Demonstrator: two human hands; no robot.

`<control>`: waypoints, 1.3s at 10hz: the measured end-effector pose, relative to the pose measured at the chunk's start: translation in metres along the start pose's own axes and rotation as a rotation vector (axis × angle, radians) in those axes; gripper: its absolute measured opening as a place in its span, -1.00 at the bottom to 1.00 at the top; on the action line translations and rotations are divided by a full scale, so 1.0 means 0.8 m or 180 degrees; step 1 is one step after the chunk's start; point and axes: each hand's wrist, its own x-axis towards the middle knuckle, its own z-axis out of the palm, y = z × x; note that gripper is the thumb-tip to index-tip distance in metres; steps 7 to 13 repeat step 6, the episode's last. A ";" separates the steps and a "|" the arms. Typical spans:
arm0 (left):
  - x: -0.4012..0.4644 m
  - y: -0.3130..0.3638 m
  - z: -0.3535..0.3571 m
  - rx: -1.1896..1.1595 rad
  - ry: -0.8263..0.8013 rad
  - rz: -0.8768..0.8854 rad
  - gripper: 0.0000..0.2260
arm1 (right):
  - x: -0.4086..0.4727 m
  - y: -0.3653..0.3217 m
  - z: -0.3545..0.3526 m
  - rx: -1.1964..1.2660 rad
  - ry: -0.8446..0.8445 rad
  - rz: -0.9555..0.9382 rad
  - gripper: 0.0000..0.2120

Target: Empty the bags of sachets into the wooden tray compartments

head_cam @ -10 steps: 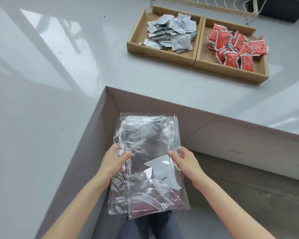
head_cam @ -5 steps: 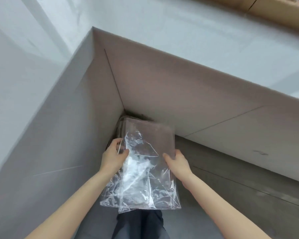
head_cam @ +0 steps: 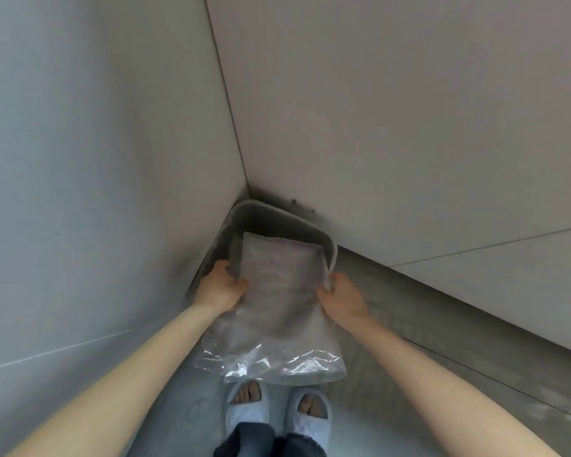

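I hold a flat stack of empty clear plastic bags (head_cam: 277, 308) between both hands, low over the floor. My left hand (head_cam: 220, 285) grips the stack's left edge and my right hand (head_cam: 342, 298) grips its right edge. The far end of the bags hangs over the mouth of a grey bin (head_cam: 332, 247) that stands in the corner under the counter. The wooden tray and its sachets are out of view.
Grey cabinet panels (head_cam: 393, 110) meet in a corner just behind the bin, with another panel (head_cam: 80, 159) on the left. My feet in pale slippers (head_cam: 277, 410) stand on the grey floor (head_cam: 442, 324) right below the bags.
My view has tipped down from the counter with the tray to the floor. Both hands have carried the bags lower and forward, over the bin in the corner.
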 end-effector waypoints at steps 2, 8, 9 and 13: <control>0.058 -0.017 0.022 0.0366 -0.0257 0.0098 -0.50 | 0.069 0.000 0.039 -0.0335 -0.0333 0.0133 -0.58; 0.044 0.007 0.015 0.1048 -0.0475 0.0219 -0.42 | 0.045 -0.015 0.023 -0.0751 -0.0480 0.0093 -0.59; 0.044 0.007 0.015 0.1048 -0.0475 0.0219 -0.42 | 0.045 -0.015 0.023 -0.0751 -0.0480 0.0093 -0.59; 0.044 0.007 0.015 0.1048 -0.0475 0.0219 -0.42 | 0.045 -0.015 0.023 -0.0751 -0.0480 0.0093 -0.59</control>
